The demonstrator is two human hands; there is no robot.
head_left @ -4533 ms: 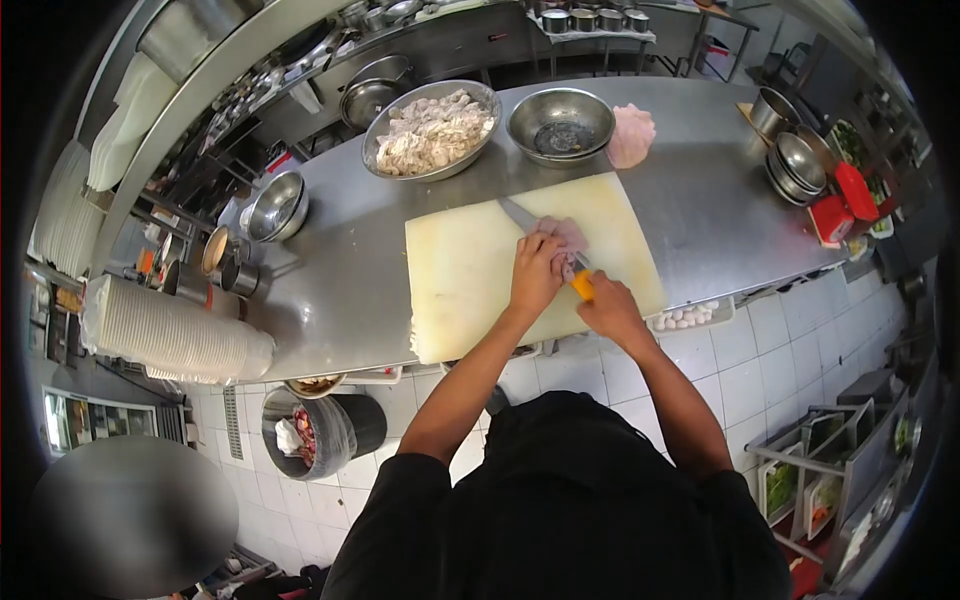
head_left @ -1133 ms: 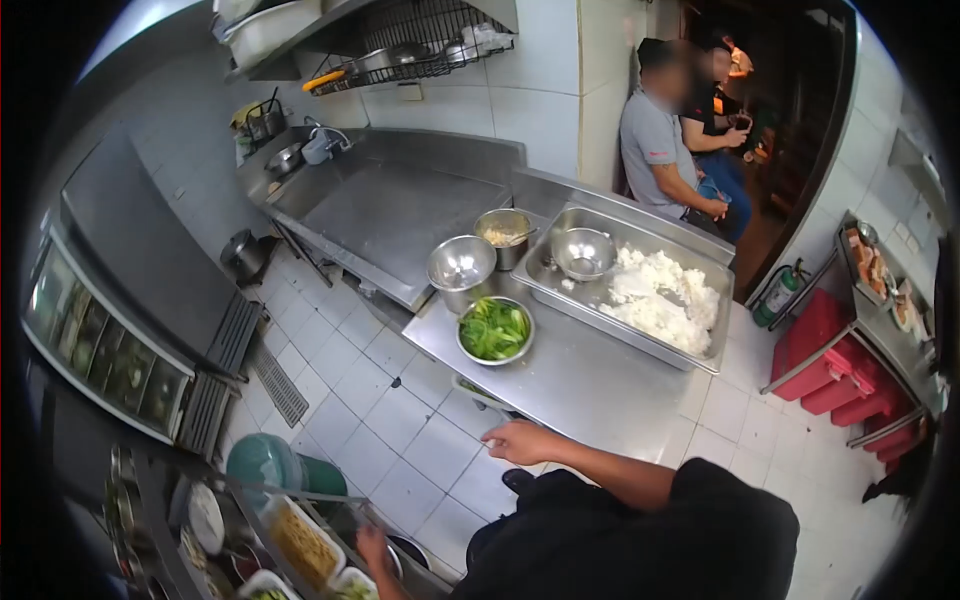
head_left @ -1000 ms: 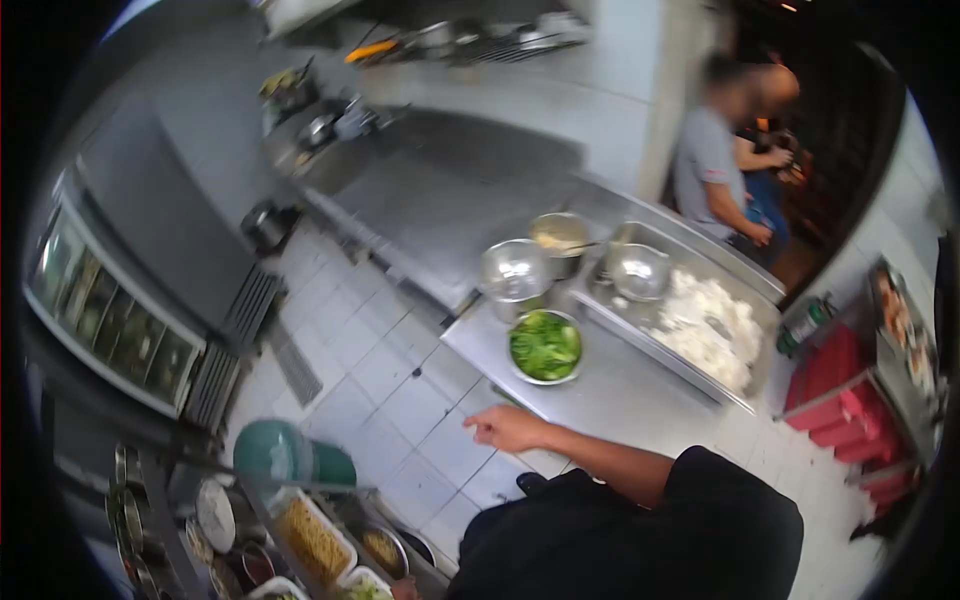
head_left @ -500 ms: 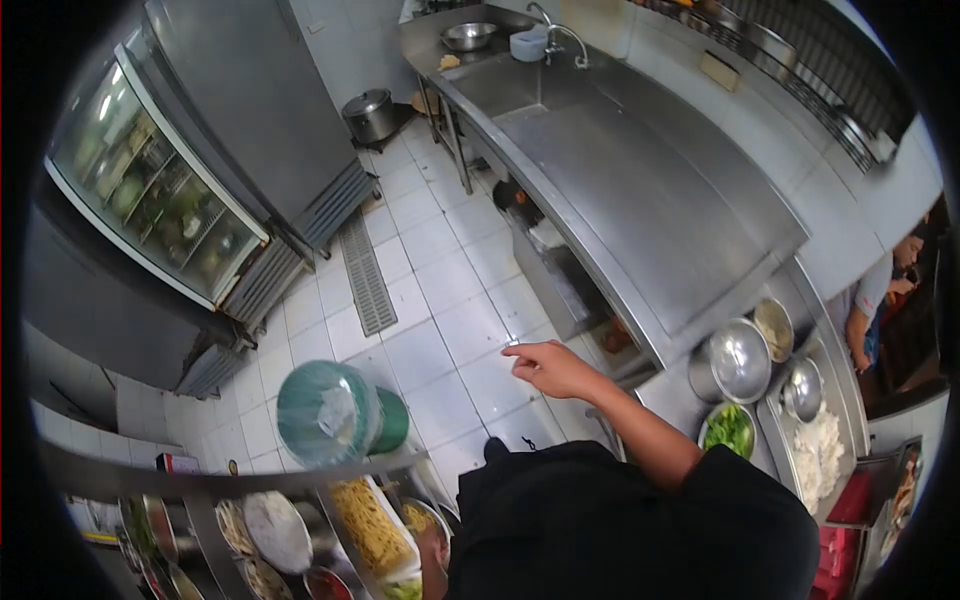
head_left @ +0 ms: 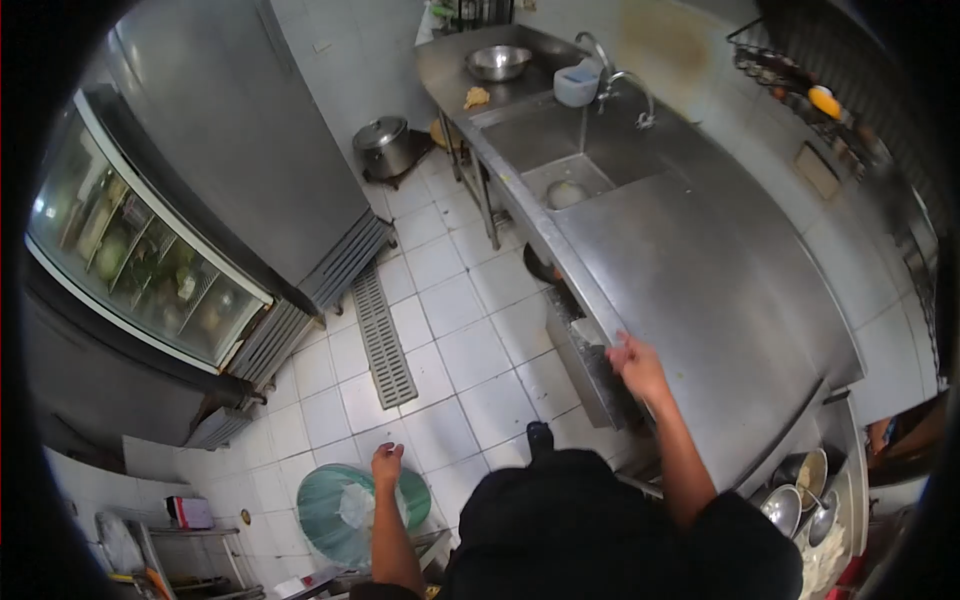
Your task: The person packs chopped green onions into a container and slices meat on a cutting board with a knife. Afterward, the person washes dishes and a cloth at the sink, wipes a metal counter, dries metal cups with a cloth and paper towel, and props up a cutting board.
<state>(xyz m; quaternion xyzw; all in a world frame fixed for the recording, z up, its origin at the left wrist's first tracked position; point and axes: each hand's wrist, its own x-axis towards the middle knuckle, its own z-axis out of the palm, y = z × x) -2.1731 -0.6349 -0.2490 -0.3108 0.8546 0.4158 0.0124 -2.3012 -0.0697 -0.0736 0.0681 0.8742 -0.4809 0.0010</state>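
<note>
Left hand: the left hand (head_left: 387, 466) is being held just beside the rim of the green bin (head_left: 322, 508) in the view; its height above the bin cannot be told. The fingers are being kept loosely bent with a narrow gap, and nothing is being gripped visibly.
Right hand: the right hand (head_left: 638, 370) is being held at the front edge of the steel counter (head_left: 700, 260), the fingers partly spread and blurred; nothing is being seen in it. Whether the edge is being touched cannot be told.
Change at the counter: compared with half a second ago, the right hand is now being seen against the counter edge instead of over floor tiles.
Change at the bin: the left hand is being shown near the bin, away from the food containers where it was being seen. The leafy greens are no longer being shown.
Bin: the green bin is being lined with a translucent bag, and something pale is being held inside.
Counter: a broad, dull-shining flat top is being joined to a sink basin (head_left: 530, 150). A steel bowl (head_left: 498, 63) and a yellowish cloth-like item (head_left: 477, 97) are being supported beyond the basin, and a pale blue container (head_left: 577, 86) beside the faucet (head_left: 603, 75).
</note>
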